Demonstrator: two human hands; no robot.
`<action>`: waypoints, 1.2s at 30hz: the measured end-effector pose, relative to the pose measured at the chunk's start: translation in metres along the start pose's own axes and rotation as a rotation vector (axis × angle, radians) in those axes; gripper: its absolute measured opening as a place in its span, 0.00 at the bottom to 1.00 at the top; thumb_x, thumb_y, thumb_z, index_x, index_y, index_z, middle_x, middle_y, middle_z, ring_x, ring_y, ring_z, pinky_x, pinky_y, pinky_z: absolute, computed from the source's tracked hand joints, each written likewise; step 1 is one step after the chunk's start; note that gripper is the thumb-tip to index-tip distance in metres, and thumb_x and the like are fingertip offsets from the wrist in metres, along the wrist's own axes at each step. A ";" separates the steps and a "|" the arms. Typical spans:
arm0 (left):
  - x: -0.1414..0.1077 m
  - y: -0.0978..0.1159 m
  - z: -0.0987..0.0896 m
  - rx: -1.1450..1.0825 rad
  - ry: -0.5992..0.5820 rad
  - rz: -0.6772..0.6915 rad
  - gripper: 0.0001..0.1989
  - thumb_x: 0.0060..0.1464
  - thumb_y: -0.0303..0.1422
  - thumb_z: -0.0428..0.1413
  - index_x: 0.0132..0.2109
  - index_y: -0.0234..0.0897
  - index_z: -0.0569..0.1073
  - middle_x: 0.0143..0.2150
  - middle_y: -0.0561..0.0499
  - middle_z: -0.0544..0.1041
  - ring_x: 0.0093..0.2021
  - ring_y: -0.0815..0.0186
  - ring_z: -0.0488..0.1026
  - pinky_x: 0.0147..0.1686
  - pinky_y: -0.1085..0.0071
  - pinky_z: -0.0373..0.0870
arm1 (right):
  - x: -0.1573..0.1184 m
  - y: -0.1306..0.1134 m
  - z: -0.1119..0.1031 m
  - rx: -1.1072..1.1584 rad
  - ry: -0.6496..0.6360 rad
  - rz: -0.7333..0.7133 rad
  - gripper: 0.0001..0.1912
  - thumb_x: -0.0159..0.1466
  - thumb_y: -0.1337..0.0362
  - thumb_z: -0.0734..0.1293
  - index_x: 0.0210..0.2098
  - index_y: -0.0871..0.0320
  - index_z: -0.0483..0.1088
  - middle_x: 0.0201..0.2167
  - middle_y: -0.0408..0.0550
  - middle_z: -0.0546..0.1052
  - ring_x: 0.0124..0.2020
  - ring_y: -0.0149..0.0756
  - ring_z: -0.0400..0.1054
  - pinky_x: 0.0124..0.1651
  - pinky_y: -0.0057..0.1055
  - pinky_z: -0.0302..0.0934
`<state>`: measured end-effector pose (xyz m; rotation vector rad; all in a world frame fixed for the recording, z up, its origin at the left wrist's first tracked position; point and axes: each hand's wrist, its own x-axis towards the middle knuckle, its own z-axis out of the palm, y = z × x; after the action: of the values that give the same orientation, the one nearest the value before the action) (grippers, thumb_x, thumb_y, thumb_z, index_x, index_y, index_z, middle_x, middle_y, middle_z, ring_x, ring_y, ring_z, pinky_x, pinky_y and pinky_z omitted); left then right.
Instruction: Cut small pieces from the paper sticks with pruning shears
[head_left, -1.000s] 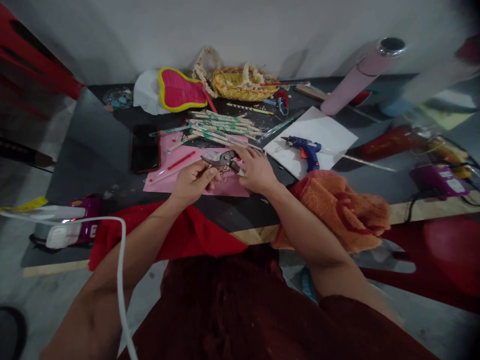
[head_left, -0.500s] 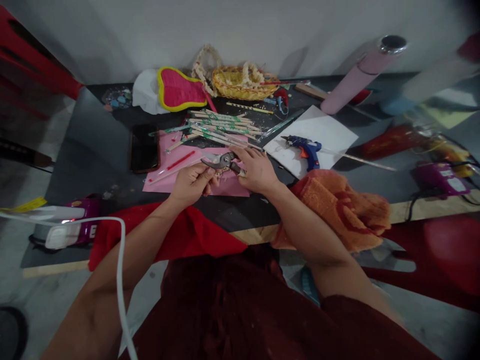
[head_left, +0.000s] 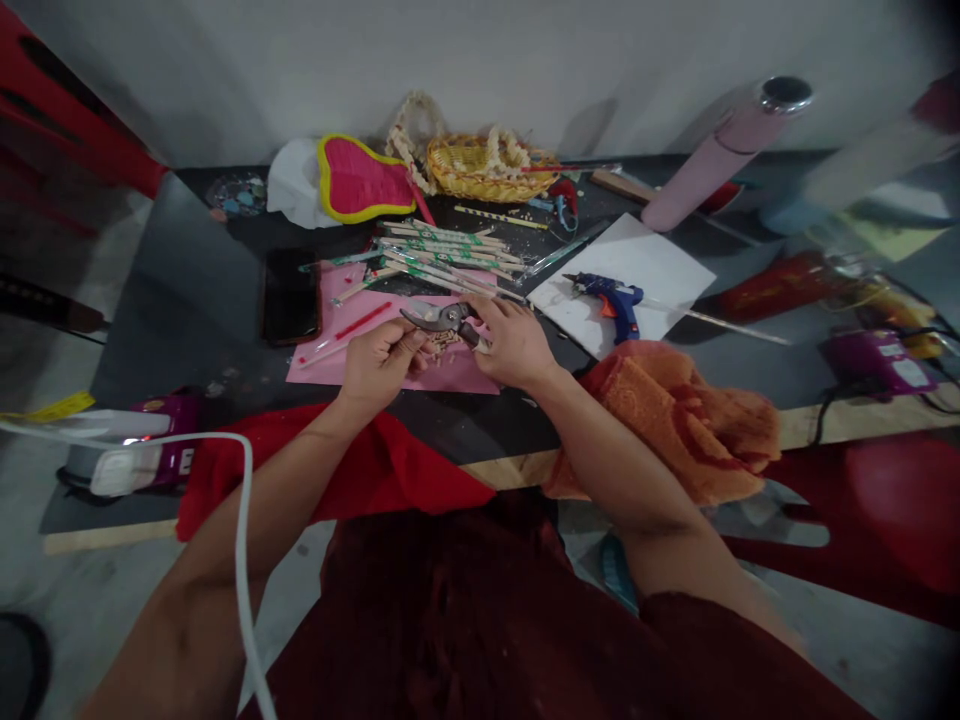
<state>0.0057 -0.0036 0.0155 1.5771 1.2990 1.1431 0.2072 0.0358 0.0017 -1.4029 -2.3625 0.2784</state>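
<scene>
While in both hands (head_left: 382,365) (head_left: 514,342) — pruning shears (head_left: 442,318)

pruning shears (head_left: 442,317): grey metal, dull sheen. craft sticks (head_left: 442,245): pale, matt wood with printed paper bands. pink paper sheet (head_left: 465,375): smooth, matt. glue gun (head_left: 600,290): glossy blue plastic. towel (head_left: 675,420): rough orange terry cloth. red cloth (head_left: 375,465): soft, matt. tabletop (head_left: 180,310): dark, glossy.
</scene>
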 end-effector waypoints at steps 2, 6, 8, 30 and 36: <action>0.000 -0.002 0.000 0.002 -0.029 -0.007 0.12 0.58 0.34 0.52 0.29 0.33 0.74 0.28 0.49 0.78 0.21 0.74 0.72 0.22 0.79 0.69 | 0.000 0.001 0.000 -0.021 0.001 -0.009 0.31 0.58 0.63 0.62 0.62 0.54 0.57 0.57 0.52 0.68 0.55 0.50 0.61 0.53 0.46 0.56; 0.000 -0.005 -0.001 -0.025 -0.098 -0.031 0.14 0.57 0.37 0.53 0.29 0.32 0.74 0.25 0.49 0.77 0.19 0.74 0.70 0.20 0.78 0.67 | -0.001 0.003 -0.002 -0.045 -0.045 -0.034 0.36 0.56 0.66 0.62 0.64 0.55 0.54 0.59 0.53 0.66 0.56 0.51 0.59 0.53 0.46 0.55; 0.001 -0.004 -0.003 -0.079 -0.133 -0.059 0.15 0.56 0.39 0.54 0.29 0.31 0.74 0.25 0.49 0.77 0.17 0.74 0.69 0.18 0.79 0.66 | -0.001 0.004 -0.004 -0.044 -0.059 -0.044 0.37 0.54 0.67 0.62 0.64 0.55 0.53 0.59 0.53 0.66 0.56 0.51 0.59 0.53 0.46 0.54; 0.000 -0.001 -0.002 -0.382 -0.175 -0.187 0.16 0.52 0.44 0.59 0.32 0.33 0.73 0.26 0.49 0.77 0.17 0.75 0.66 0.18 0.78 0.64 | -0.001 0.007 0.000 0.051 0.001 -0.075 0.35 0.54 0.66 0.62 0.62 0.55 0.56 0.58 0.52 0.67 0.56 0.48 0.61 0.54 0.45 0.55; 0.000 -0.003 -0.001 0.228 -0.001 0.095 0.13 0.58 0.37 0.52 0.30 0.35 0.74 0.28 0.50 0.78 0.29 0.70 0.74 0.31 0.75 0.69 | -0.001 0.001 0.002 0.003 0.011 0.005 0.34 0.56 0.65 0.63 0.62 0.55 0.57 0.58 0.53 0.67 0.57 0.52 0.60 0.55 0.48 0.54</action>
<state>0.0035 -0.0030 0.0134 1.8212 1.4068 1.0810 0.2077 0.0353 -0.0012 -1.4060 -2.3491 0.2749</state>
